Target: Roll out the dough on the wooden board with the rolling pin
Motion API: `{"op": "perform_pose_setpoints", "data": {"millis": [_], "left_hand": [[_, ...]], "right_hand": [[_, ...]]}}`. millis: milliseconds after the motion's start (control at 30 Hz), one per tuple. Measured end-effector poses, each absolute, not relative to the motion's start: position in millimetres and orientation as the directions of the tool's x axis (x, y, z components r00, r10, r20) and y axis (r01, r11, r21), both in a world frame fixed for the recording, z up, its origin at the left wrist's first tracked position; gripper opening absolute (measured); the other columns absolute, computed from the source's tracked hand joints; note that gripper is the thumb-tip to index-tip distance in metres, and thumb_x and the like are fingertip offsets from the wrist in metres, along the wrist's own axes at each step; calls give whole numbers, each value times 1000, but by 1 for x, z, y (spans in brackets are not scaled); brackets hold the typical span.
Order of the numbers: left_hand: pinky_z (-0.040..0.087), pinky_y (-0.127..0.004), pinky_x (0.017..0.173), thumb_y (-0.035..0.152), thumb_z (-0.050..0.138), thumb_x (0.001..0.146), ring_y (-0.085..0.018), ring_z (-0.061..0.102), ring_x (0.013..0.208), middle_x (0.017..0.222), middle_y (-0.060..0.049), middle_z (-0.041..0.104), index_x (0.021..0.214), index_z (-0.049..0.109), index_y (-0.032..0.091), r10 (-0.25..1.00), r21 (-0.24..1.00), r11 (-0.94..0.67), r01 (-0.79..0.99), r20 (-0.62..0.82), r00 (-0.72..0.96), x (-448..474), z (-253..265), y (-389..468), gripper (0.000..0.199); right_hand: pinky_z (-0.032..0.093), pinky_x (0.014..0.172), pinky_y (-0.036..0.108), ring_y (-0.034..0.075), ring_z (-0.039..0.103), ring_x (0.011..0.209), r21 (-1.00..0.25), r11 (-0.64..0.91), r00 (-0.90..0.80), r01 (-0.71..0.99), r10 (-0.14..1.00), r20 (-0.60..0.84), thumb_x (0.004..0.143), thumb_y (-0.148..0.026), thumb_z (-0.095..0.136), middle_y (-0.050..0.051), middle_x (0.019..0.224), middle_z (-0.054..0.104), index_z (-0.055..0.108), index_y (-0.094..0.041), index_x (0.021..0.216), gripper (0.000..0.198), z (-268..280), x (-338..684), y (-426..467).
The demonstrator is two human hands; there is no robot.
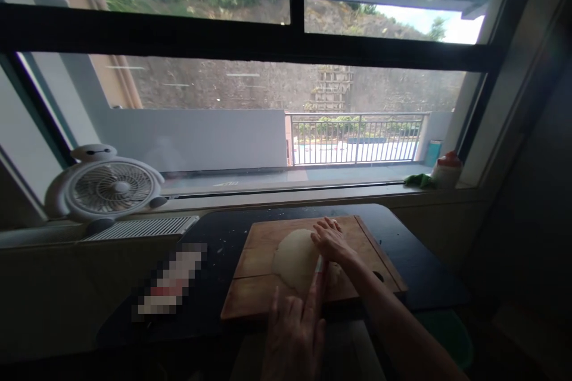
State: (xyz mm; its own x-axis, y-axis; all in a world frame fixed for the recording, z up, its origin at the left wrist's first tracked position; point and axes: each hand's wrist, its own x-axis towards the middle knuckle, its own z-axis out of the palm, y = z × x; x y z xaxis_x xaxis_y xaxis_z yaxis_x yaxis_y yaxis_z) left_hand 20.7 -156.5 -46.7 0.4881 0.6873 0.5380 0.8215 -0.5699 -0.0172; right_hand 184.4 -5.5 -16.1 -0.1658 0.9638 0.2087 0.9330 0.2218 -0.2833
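dough: pale rounded lump [292,259] on the wooden cutting board [259,274], left of board centre, near its middle front-to-back
board: lies on the dark surface [214,250], long axis left-right, in front of the window sill
right hand: [333,241] palm down, fingers flat and spread, resting on the dough's right flank; grip not closed on anything, just pressing
left hand: [292,333] at the board's near edge, fingers extended forward toward the dough; a thin reddish-pink object [319,265] shows at its fingertips, too small to tell what it is or whether it is clamped
key relation: dough lies straight ahead of the left hand and just left of the right hand; right hand is touching it, left is near but contact unclear
dough axis: slightly longer front-to-back than wide
surroundings: white fan [105,187] on the sill at left, blurred packet [172,280] on the surface left of the board, bottle [445,169] at far right of sill
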Motion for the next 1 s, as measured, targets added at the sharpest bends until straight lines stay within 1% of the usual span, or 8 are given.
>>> {"op": "perform_pose_setpoints", "data": {"millis": [133, 267, 367, 500, 633, 733, 867, 1000], "left_hand": [[23, -55, 103, 26, 44, 87, -21, 55, 88, 89, -5, 61, 142, 27, 17, 686, -14, -576, 817, 536, 493, 29, -49, -159, 58], [24, -54, 101, 27, 41, 90, -19, 56, 85, 90, -4, 63, 141, 27, 16, 658, -42, -590, 806, 553, 511, 16, -61, -150, 55], [24, -52, 100, 26, 39, 91, -19, 56, 84, 92, -5, 65, 141, 27, 15, 629, -58, -598, 800, 585, 512, 5, -66, -144, 53], [24, -50, 99, 25, 37, 91, -19, 56, 84, 94, -5, 65, 140, 29, 15, 636, -55, -580, 813, 592, 495, 1, -62, -147, 50], [23, -52, 99, 28, 41, 89, -19, 55, 78, 81, -2, 62, 141, 27, 14, 619, -85, -590, 803, 591, 517, 11, -58, -155, 55], [22, -52, 99, 29, 45, 87, -19, 54, 77, 79, -3, 60, 140, 28, 13, 581, -108, -623, 774, 600, 551, 24, -59, -160, 58], [21, -53, 101, 28, 46, 85, -19, 54, 79, 80, -3, 60, 140, 29, 13, 587, -51, -650, 759, 600, 543, 34, -65, -162, 60], [21, -54, 102, 27, 41, 88, -19, 55, 79, 81, -3, 62, 137, 32, 12, 584, 26, -643, 765, 662, 469, 23, -75, -156, 52]], "right_hand": [[14, 107, 36, 21, 16, 136, -299, 186, -132, 936, 973, 191, 95, -33, 18, 6, 141, 38, 53, -19, 122, 46, -23, 209, -18], [9, 108, 40, 24, 16, 135, -320, 167, -101, 933, 972, 214, 94, -38, 21, 9, 142, 36, 49, -17, 126, 48, -24, 186, -3], [5, 108, 43, 26, 19, 134, -340, 185, -107, 922, 966, 236, 91, -43, 27, 11, 137, 41, 50, -15, 125, 49, -17, 153, 13], [8, 108, 39, 24, 24, 131, -371, 205, -116, 906, 962, 247, 91, -44, 28, 13, 129, 49, 55, -14, 117, 48, -10, 129, 23], [6, 109, 40, 23, 16, 135, -404, 158, -64, 901, 969, 239, 91, -41, 27, 10, 135, 44, 51, -15, 124, 48, -15, 154, 8], [9, 109, 38, 21, 12, 137, -419, 110, -24, 901, 978, 206, 93, -37, 23, 6, 144, 35, 47, -17, 130, 48, -25, 189, -10], [11, 109, 36, 21, 13, 137, -414, 78, -4, 907, 984, 177, 92, -33, 21, 7, 148, 26, 39, -13, 136, 51, -31, 214, -20], [14, 108, 41, 25, 12, 137, -406, 93, -14, 909, 981, 194, 91, -34, 24, 8, 146, 30, 44, -15, 132, 49, -26, 185, -5]]}}
